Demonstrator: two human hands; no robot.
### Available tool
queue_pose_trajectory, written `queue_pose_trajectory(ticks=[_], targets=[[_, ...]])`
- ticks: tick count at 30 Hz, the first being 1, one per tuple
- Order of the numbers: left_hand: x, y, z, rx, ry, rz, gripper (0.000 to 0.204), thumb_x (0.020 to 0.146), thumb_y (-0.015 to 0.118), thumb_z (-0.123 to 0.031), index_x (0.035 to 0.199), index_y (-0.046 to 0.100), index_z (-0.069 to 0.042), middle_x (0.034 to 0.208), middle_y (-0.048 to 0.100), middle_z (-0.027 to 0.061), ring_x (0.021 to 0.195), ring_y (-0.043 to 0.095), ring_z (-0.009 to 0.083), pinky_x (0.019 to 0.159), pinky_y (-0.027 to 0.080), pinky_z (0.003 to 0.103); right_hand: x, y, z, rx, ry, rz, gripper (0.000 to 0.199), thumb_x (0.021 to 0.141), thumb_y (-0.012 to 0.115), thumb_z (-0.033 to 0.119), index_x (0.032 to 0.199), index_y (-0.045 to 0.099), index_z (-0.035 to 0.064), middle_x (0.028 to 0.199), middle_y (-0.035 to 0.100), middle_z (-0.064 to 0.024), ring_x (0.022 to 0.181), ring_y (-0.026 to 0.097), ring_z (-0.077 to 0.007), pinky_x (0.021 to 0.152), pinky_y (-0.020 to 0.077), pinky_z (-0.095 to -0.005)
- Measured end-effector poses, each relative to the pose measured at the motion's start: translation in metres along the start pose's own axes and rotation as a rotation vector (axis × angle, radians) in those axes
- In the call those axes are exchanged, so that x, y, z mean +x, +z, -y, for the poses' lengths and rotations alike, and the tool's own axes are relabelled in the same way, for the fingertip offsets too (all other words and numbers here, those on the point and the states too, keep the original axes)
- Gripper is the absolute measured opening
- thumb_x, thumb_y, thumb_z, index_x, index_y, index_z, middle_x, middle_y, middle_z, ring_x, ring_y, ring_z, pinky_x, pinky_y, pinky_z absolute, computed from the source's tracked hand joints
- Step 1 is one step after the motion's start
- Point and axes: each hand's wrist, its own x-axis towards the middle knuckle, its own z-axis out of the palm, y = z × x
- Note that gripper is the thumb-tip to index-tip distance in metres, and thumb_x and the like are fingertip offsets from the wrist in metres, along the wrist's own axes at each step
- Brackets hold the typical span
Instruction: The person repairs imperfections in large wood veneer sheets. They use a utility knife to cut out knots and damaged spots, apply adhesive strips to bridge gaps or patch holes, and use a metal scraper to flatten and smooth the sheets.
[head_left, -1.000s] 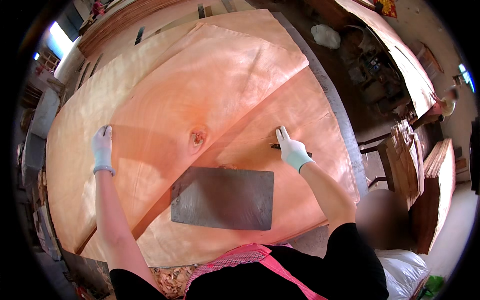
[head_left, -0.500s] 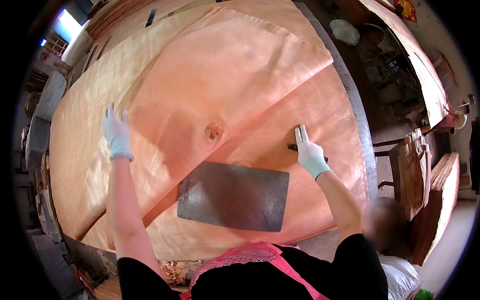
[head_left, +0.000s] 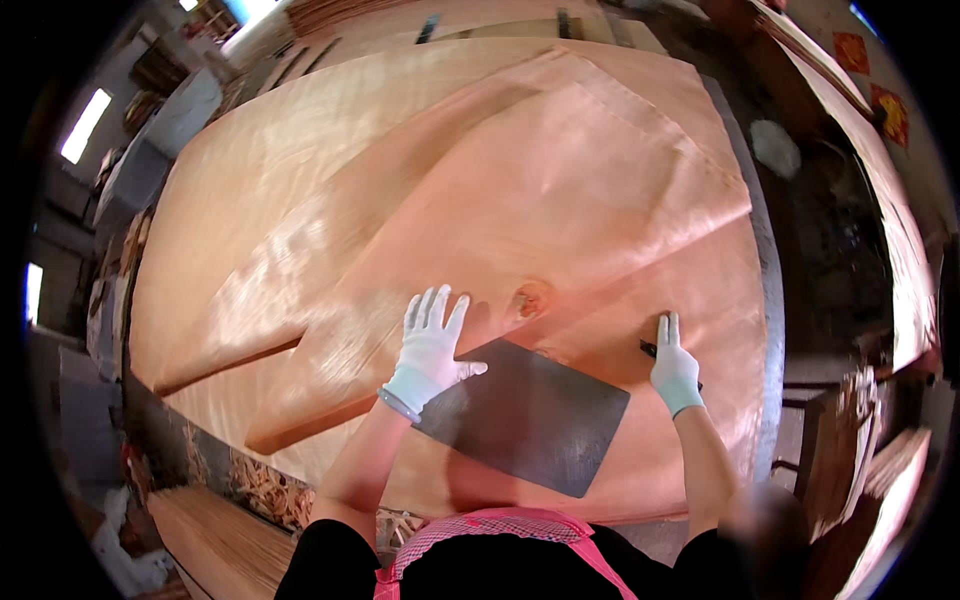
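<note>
Far left: tall bright window in a dim wall; a grey block stands to its right.
Lower left: stack of thin wood sheets, edges layered; curled wood shavings lie beside it, just below the edge of the worktop.
Upper sheet: large pale orange wood sheet laid askew, bent in broad folds. Edges at its left stand raised with dark gaps beneath; its lower edge runs diagonally up to the right.
Left hand: white-gloved hand, back toward the camera, fingers spread, thumb out to the right. Grey-blue band round the wrist. Positioned over the upper sheet's lower edge and the dark plate's left end; contact with either cannot be told.
Lower centre: pink checked apron over black clothing.
Dark plate: flat grey rectangle, set obliquely on the lower sheet, nearer the person than the knot.
Knot: reddish, rough-centred mark in the upper sheet, close to its lower edge.
Right hand: white-gloved hand, two fingers extended forward, the others curled round a black tool. Tool shows on both sides of the hand, above the lower sheet; whether its tip touches wood is unclear.
Far right: grey bench edge; beyond it, upright wood stacks, partly blurred.
</note>
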Motion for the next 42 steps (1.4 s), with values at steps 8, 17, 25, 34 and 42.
queue_pose_trajectory(ticks=[8,17,25,34,42], targets=[[0.001,0.005,0.055,0.047,-0.333,-0.193,0.085,0.084,0.067,-0.053,0.147,0.039,-0.003,0.152,0.035,0.0247,0.143,0.029,0.0406,0.119,0.02,0.052,-0.018,-0.013,0.004,0.071,-0.009,-0.123,0.084,0.081,0.054,0.003,0.157,0.02,0.011,0.16,0.02,-0.0171,0.09,0.069,-0.0379,0.074,0.0555,-0.0467],[0.075,0.015,0.178,0.126,-0.667,-0.123,0.075,0.094,0.052,-0.056,0.144,0.044,0.0,0.137,0.055,0.0239,0.133,0.045,0.0383,0.115,0.026,0.052,-0.157,0.023,0.042,0.316,-0.117,0.075,0.063,0.088,0.056,0.017,0.148,0.039,0.0121,0.086,0.069,-0.0198,0.077,0.066,-0.0406,0.069,0.0519,-0.051],[0.077,-0.016,0.17,0.095,-0.62,-0.072,0.036,0.088,0.06,-0.045,0.09,0.074,-0.012,0.094,0.074,0.0111,0.094,0.068,0.0274,0.115,0.024,0.054,-0.199,0.054,0.037,0.47,-0.075,-0.064,0.059,0.088,0.054,0.017,0.146,0.041,0.0124,0.093,0.068,-0.0195,0.08,0.066,-0.0397,0.068,0.0521,-0.0492],[-0.001,-0.086,0.081,0.065,-0.252,-0.362,0.02,0.085,0.069,-0.024,0.082,0.072,-0.005,0.086,0.068,0.0119,0.096,0.064,0.029,0.115,0.026,0.053,-0.219,0.064,0.038,0.454,0.009,-0.085,0.056,0.089,0.052,0.015,0.144,0.042,0.0071,0.093,0.067,-0.0193,0.083,0.066,-0.0388,0.071,0.0527,-0.0493],[-0.077,-0.105,-0.005,-0.028,-0.073,-0.534,0.02,0.082,0.072,-0.015,0.073,0.062,0.0,0.081,0.063,0.0148,0.105,0.062,0.0331,0.117,0.026,0.056,-0.236,0.077,0.051,0.53,0.107,-0.119,0.052,0.092,0.051,0.017,0.142,0.043,0.0032,0.095,0.066,-0.0242,0.088,0.065,-0.0428,0.076,0.0535,-0.0497]])
